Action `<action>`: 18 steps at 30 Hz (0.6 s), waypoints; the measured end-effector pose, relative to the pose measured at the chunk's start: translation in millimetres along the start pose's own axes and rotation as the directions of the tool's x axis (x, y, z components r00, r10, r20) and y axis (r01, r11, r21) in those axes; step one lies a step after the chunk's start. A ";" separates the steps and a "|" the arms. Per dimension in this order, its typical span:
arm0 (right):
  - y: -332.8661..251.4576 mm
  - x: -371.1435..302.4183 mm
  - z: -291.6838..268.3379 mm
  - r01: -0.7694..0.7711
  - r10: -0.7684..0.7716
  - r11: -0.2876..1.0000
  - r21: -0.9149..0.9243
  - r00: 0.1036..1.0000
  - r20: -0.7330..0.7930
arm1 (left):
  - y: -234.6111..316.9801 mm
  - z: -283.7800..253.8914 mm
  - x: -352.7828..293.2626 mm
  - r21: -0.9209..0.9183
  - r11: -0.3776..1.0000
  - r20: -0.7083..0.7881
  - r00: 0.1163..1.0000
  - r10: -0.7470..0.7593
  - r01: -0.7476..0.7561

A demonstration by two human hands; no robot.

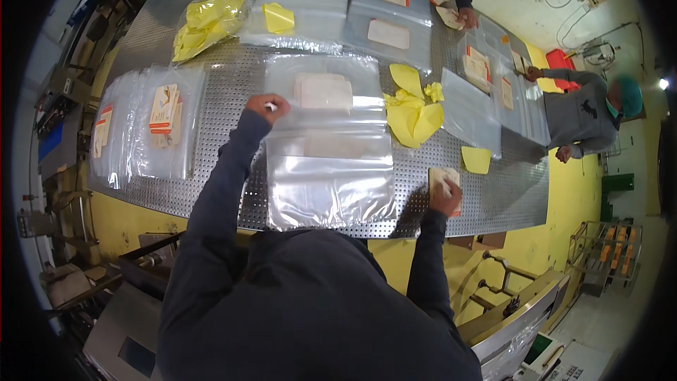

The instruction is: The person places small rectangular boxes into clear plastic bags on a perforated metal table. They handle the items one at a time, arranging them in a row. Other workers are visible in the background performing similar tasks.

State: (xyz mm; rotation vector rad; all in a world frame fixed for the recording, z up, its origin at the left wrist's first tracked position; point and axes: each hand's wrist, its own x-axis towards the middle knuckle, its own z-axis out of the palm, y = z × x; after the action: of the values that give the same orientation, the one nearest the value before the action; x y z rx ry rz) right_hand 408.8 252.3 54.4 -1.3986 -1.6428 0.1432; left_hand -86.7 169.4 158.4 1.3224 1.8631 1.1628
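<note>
In front of me lies a stack of clear plastic bags (330, 190) with pale label cards (323, 92) on its far part. My left hand (268, 107) is at the left edge of this stack, fingers curled; a small white spot shows at the fingertips, too small to name. My right hand (446, 197) is at the table's near edge, its fingers pinched on a label card at the top of a small pile of cards (438, 175). Crumpled yellow paper sheets (412, 109) lie right of the bags, and a single yellow sheet (476, 159) lies beyond my right hand.
The perforated metal table (229, 137) also bears bags with printed cards (163, 109) on the left and a bag of yellow paper (211, 25) at the far left. A co-worker's hand (467, 17) touches cards at the back; another person (589, 109) stands at the right end.
</note>
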 end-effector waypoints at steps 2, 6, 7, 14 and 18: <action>-7.0 -0.8 -38.5 -0.148 0.183 0.788 -0.597 0.983 -0.002 | -33.6 2.5 34.1 -0.051 0.999 -0.205 0.979 -0.016 0.006; -7.4 -7.7 -77.3 -0.474 0.539 0.712 -0.518 0.842 -0.029 | -67.2 -0.3 80.8 -0.392 0.896 -0.209 0.928 -0.307 0.208; -6.5 -8.3 -82.5 -0.551 0.618 0.695 -0.461 0.786 -0.008 | -65.4 1.4 87.6 -0.506 0.817 -0.176 0.894 -0.412 0.277; 8.8 4.6 -80.6 -0.576 0.606 0.775 -0.259 0.794 0.048 | -65.0 50.5 77.6 0.109 0.959 -0.617 0.738 0.273 -0.263; 26.8 -7.9 -90.0 -0.345 0.396 0.852 -0.393 0.916 0.056 | -14.7 64.4 -1.8 0.014 0.955 -0.419 0.866 0.274 -0.295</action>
State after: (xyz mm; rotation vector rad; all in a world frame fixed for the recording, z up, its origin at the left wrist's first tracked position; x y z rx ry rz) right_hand 489.8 213.7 83.1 -2.0406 -1.5410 0.1527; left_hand -39.3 186.7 115.7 1.4404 1.9488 1.7542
